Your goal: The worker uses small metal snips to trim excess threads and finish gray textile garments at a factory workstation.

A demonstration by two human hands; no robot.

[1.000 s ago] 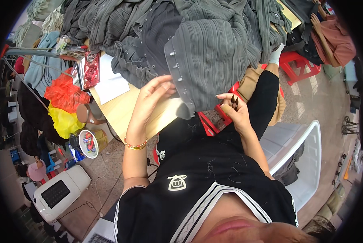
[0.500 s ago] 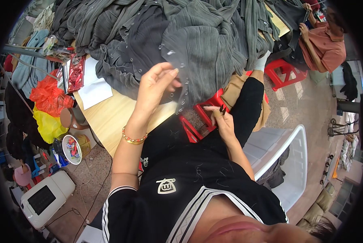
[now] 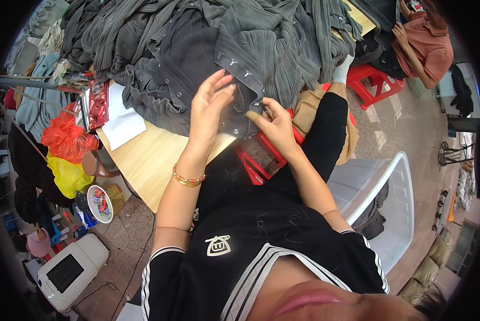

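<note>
A dark grey ribbed garment (image 3: pixel 240 88) with a strip of metal snaps along its edge hangs over the front of the table. My left hand (image 3: pixel 210 107), with a beaded bracelet on its wrist, is held up in front of this garment, fingers apart and nothing visible in them. Against the snap strip, my right hand (image 3: pixel 276 128) is curled with thumb and forefinger at the cloth edge. Small black pointed thread snips, seen in this hand a moment earlier, are now almost wholly hidden by its fingers.
Grey garments (image 3: pixel 122 37) are heaped across the wooden table (image 3: pixel 143 160). Red stools (image 3: pixel 376 85) stand below and to the right. A white plastic bin (image 3: pixel 406 214) with dark cloth is beside me. At left are plastic bags (image 3: pixel 69 134) and a small bucket (image 3: pixel 102 203). Another person (image 3: pixel 424 53) handles dark cloth.
My right hand has come up and left from my lap to the garment's snap edge. My left hand has shifted slightly right, its fingers opening apart. The snap strip is turned more into view.
</note>
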